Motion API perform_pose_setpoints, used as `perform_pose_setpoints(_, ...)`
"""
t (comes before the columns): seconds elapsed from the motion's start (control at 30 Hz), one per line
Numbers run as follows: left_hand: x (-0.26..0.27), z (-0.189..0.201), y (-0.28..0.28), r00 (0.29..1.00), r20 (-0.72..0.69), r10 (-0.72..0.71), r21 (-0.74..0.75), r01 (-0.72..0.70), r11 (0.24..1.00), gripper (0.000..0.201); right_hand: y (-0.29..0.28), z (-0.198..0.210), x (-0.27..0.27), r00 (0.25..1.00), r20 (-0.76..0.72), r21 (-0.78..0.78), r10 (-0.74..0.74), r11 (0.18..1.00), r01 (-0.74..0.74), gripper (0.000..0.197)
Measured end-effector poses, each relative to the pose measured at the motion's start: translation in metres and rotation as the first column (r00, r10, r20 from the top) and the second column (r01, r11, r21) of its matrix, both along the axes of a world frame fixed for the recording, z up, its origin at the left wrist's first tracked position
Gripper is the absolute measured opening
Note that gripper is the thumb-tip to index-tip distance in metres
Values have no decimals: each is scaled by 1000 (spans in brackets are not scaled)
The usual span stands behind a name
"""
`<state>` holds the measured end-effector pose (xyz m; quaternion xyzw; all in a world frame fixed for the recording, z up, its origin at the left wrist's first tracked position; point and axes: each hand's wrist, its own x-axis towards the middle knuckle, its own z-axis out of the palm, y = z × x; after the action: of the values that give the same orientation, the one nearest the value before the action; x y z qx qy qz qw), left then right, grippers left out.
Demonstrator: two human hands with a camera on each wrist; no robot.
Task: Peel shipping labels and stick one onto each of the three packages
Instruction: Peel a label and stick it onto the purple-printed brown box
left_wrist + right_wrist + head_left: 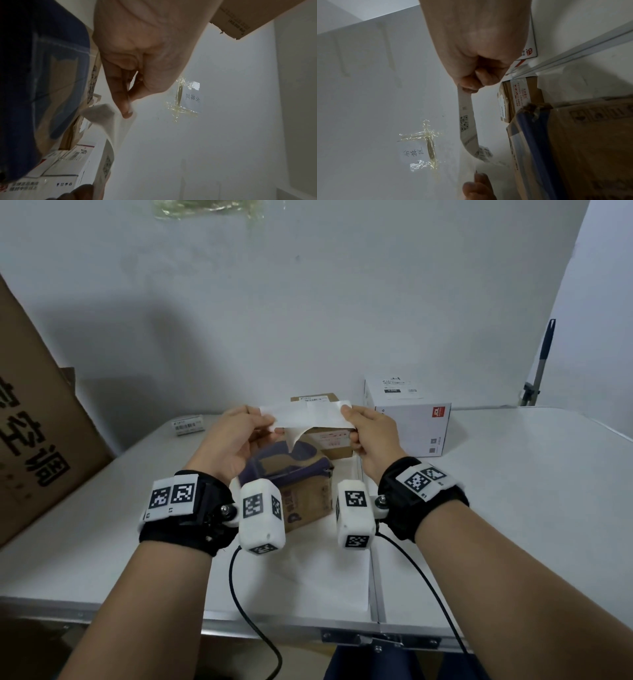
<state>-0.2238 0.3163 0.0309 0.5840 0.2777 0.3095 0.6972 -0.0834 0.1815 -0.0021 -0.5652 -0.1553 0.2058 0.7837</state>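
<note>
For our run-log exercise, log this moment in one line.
left hand: pinches label | right hand: pinches label | above taped box

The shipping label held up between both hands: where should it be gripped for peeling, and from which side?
By its short ends, one hand from each side, as now: the left hand pinches the left end of the shipping label and the right hand the right end. The strip is long, thin and floppy, and a peeled flap already curls down from the lower edge, so end pinches probably keep it taut.

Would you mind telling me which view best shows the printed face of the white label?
The right wrist view: the white paper shipping label shows its QR code. The head view shows its blank back; the left wrist only a curl.
</note>
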Motion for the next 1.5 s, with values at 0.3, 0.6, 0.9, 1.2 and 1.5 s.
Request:
perform_pose_setpoints(0.3, -9, -3, 26, 995, 63, 72, 29, -73, 997, 12, 17, -3, -2, 965, 63, -48, 256, 966, -253, 17)
perform_pose_setpoints(0.6, -19, -11, 50, 994, 75, 82, -11, -81, 997, 11, 36, -2, -17, 962, 223, -96, 156, 986, -138, 17)
perform_pose_setpoints(0.9, -36, -19, 73, 985, 92, 145, -58, -140, 988, 11, 53, -3, -19, 975, 198, -94, 105, 992, -87, 16)
perform_pose_setpoints(1.2, -44, -33, 110, 961, 85, 264, -149, -249, 957, 13, 57, -3, -16, 994, 80, -57, 68, 996, -64, 10)
perform_pose_setpoints(1.5, -66, -68, 140, 827, -11, 562, -356, -528, 771, 15, 47, -11, -1, 995, 78, -98, -59, 993, 67, 12)
